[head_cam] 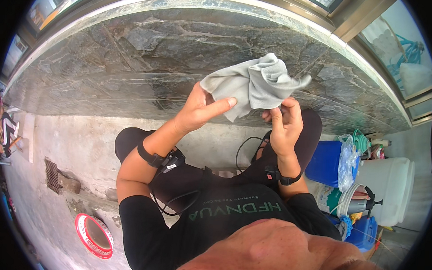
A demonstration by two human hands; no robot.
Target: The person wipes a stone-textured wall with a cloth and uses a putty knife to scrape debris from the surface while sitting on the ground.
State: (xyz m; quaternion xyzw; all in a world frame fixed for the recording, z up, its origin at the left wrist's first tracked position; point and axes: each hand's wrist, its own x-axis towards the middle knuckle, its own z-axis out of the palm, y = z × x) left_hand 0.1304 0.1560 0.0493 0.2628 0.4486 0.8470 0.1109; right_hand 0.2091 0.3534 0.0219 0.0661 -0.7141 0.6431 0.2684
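A crumpled light grey cloth (266, 81) is held up in front of the dark stone-tiled wall face. My left hand (202, 107) grips its left part, the thumb lying on top and the fingers mostly hidden behind it. At the cloth's lower right edge, my right hand (286, 125) has its thumb and bent fingers closed on the fabric; some fingertips are hidden. The cloth's right corner sticks out, slightly blurred.
To the right stand a blue container (322, 162), a white plastic drum (389, 191) and an open bucket (345, 200) with a sprayer head. A red-rimmed round object (93, 236) and a floor drain grate (52, 175) are at left. A metal-framed window sill edges the wall.
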